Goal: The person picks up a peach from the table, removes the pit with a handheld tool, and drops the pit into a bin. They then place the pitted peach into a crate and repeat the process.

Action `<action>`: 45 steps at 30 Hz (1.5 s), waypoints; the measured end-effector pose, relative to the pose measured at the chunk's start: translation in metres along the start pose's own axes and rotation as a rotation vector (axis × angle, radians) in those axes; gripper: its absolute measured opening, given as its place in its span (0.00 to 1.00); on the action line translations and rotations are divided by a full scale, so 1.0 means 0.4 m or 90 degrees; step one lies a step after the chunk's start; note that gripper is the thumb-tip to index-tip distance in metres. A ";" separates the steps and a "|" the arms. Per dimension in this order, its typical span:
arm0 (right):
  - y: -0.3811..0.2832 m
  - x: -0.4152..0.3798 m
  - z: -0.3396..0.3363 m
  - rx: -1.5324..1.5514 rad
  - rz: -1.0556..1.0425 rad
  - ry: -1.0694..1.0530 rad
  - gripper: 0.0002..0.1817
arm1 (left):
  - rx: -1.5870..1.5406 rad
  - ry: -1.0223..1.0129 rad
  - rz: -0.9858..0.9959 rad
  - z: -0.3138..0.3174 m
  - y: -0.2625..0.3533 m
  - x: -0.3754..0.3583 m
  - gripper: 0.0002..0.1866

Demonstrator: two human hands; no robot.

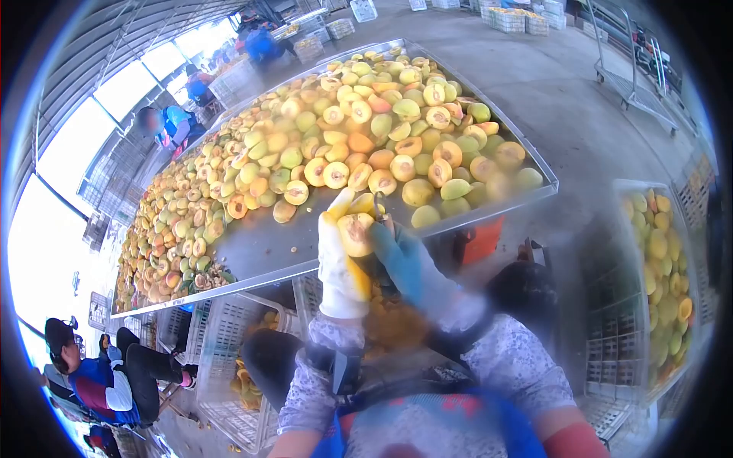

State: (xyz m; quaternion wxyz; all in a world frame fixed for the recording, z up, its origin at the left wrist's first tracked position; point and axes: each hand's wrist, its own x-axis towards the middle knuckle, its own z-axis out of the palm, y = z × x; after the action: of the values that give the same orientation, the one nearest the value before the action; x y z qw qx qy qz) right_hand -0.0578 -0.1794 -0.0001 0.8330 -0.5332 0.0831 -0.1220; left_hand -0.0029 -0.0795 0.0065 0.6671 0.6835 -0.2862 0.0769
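My left hand [338, 263], in a white and yellow glove, is closed around a halved fruit [356, 234] whose cut face shows. Close on its right, my right hand [401, 259], in a blue and white glove, is closed on a small tool with a dark curved metal tip [379, 204]. The tip stands just above the fruit; the tool's handle is mostly hidden by the fingers. Both hands are at the near edge of a metal table [267, 256] heaped with yellow-green fruit halves [336, 175].
Crates [217, 359] stand below the table at the left, and a fruit-filled crate [645, 305] at the right. One person [99, 382] sits at the lower left; another [175, 126] works beyond the table. A wheeled cart [634, 95] stands at the upper right.
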 end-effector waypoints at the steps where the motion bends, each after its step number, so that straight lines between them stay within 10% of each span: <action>1: 0.017 0.001 -0.002 -0.142 -0.139 0.019 0.17 | -0.188 0.010 -0.086 -0.014 0.013 0.009 0.27; 5: 0.002 -0.024 -0.013 -0.558 -0.342 -0.021 0.16 | -0.254 -0.020 -0.103 -0.079 0.034 0.014 0.26; 11: 0.022 -0.040 -0.009 -0.603 -0.393 -0.086 0.22 | -0.079 -0.038 -0.040 -0.083 0.066 -0.024 0.26; 26: 0.040 -0.076 0.047 -0.128 0.037 -0.242 0.22 | -0.244 0.207 -0.159 -0.041 0.092 -0.037 0.29; 40: 0.081 -0.083 -0.006 -0.737 -0.554 -0.281 0.31 | -0.302 0.277 -0.182 -0.046 0.085 -0.040 0.26; 45: 0.080 -0.065 -0.009 -0.695 -0.449 -0.310 0.23 | -0.269 0.281 -0.194 -0.044 0.088 -0.047 0.27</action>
State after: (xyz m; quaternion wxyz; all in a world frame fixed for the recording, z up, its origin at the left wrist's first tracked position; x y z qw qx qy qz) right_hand -0.0799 -0.1619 -0.0305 0.3508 -0.8834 -0.2350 -0.2030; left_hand -0.0311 -0.0554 0.0296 0.8438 0.5317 -0.0389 0.0615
